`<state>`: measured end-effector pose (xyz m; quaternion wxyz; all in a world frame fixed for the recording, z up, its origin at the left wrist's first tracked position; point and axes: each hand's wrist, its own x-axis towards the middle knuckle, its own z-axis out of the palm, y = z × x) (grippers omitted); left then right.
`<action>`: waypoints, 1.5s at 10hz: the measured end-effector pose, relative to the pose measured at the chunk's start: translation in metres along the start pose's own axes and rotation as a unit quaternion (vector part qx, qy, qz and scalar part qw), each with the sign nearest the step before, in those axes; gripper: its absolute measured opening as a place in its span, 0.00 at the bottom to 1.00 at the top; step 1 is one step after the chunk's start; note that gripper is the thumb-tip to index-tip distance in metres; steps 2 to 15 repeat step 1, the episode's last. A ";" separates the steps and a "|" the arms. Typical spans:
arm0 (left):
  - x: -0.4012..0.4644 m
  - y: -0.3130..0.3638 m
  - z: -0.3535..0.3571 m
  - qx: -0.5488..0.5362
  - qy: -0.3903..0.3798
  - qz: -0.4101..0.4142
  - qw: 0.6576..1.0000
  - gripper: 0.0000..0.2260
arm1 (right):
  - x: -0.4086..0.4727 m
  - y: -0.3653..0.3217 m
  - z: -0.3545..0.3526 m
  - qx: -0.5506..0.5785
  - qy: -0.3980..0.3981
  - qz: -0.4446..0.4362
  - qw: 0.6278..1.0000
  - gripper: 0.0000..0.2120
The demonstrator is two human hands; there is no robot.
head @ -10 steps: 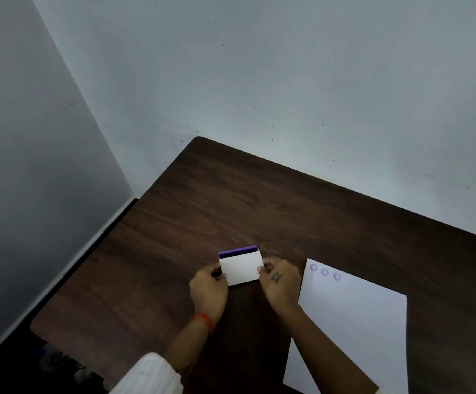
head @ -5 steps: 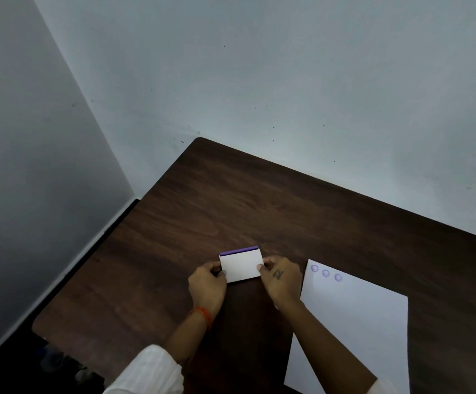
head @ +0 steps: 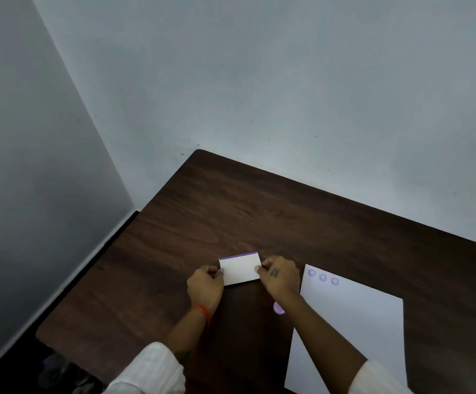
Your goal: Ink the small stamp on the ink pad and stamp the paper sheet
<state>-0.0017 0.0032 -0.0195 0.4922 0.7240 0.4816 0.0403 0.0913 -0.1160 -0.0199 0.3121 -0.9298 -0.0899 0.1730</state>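
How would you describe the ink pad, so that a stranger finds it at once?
On the dark wooden table, look left of the paper sheet. The ink pad is the small white box between the left hand and right hand; only it has a purple far edge.

A dark brown wooden table with a streaked grain [head: 231, 217] fills the lower part of the view, its rounded far corner [head: 200, 151] set close against a pale grey-blue painted wall [head: 288, 81]. A second, darker grey wall [head: 32, 166] meets the first at a corner to the left, and a pale skirting strip [head: 69, 285] runs along its foot. Small dark specks dot the paint above the table. The black floor [head: 9, 376] beside the table lies in shadow, with some blurred shapes too dim to tell.
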 end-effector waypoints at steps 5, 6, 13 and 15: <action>-0.006 0.005 -0.004 0.037 0.045 0.057 0.997 0.12 | -0.004 -0.001 -0.005 0.022 0.051 -0.013 0.998 0.14; -0.006 0.005 -0.004 0.037 0.045 0.057 0.997 0.12 | -0.004 -0.001 -0.005 0.022 0.051 -0.013 0.998 0.14; -0.006 0.005 -0.004 0.037 0.045 0.057 0.997 0.12 | -0.004 -0.001 -0.005 0.022 0.051 -0.013 0.998 0.14; -0.006 0.005 -0.004 0.037 0.045 0.057 0.997 0.12 | -0.004 -0.001 -0.005 0.022 0.051 -0.013 0.998 0.14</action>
